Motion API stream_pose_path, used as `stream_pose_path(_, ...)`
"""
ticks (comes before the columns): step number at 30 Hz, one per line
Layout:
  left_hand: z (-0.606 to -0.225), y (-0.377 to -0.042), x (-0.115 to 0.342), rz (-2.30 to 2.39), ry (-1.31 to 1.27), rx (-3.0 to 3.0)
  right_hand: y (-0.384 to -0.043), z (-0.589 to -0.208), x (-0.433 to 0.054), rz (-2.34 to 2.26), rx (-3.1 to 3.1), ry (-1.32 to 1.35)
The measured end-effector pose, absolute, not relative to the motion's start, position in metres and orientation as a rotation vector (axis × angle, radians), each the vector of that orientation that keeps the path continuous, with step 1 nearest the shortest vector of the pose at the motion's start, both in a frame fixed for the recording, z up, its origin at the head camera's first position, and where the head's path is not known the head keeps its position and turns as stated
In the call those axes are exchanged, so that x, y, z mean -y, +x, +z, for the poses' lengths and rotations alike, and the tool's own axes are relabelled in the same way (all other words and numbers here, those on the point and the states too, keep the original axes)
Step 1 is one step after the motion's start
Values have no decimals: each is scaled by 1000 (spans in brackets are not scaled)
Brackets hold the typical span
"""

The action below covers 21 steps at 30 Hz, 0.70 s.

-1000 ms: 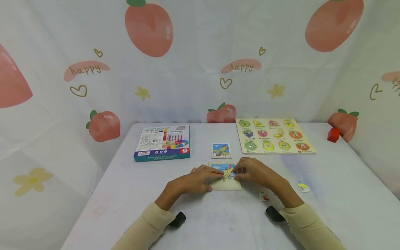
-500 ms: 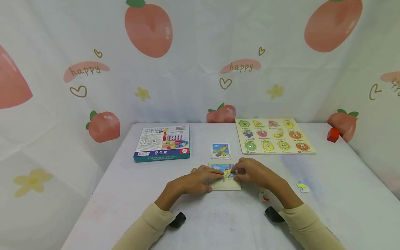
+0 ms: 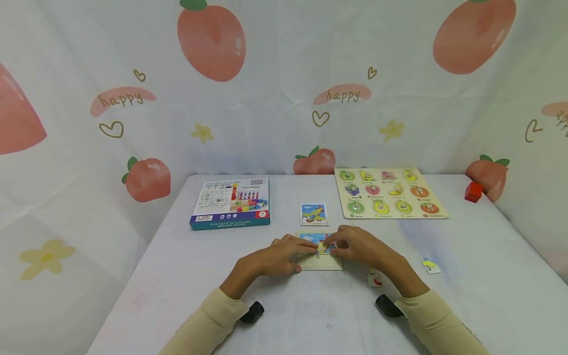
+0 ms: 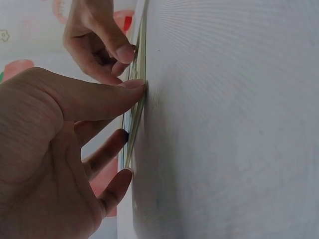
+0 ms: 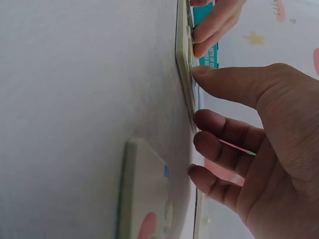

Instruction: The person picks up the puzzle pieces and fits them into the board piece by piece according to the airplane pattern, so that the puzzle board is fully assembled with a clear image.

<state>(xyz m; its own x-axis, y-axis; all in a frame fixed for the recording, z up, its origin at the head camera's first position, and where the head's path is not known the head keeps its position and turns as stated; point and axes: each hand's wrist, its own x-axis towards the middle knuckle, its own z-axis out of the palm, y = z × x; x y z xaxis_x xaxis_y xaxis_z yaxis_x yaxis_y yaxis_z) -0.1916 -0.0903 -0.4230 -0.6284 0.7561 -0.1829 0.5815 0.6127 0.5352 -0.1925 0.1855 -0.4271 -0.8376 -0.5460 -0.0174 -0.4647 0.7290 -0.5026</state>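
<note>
A small wooden jigsaw board lies mid-table, its upper part filled with picture pieces of a yellow and red airplane on blue. My left hand rests on its left side with fingers stretched across the pieces; in the left wrist view its thumb touches the near edge. My right hand pinches a puzzle piece at the board's right side, thumb and index finger close together, partly hiding it. The other right fingers are loosely bent. A loose puzzle piece lies below the right wrist.
Another loose piece lies to the right. An airplane picture card sits just behind the board. Farther back are a boxed bead set, a fruit knob puzzle and a red block. A patterned cloth hangs behind.
My right hand has shifted slightly left and toward me over the board, its fingertips closer to the left fingers. The left hand has stayed in place.
</note>
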Motion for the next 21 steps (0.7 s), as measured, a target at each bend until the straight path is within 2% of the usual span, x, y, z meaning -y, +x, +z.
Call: stream_pose_path(21, -425, -184, 78, 591, 1162, -2413, -195, -431, -190, -828, -2760, -832)
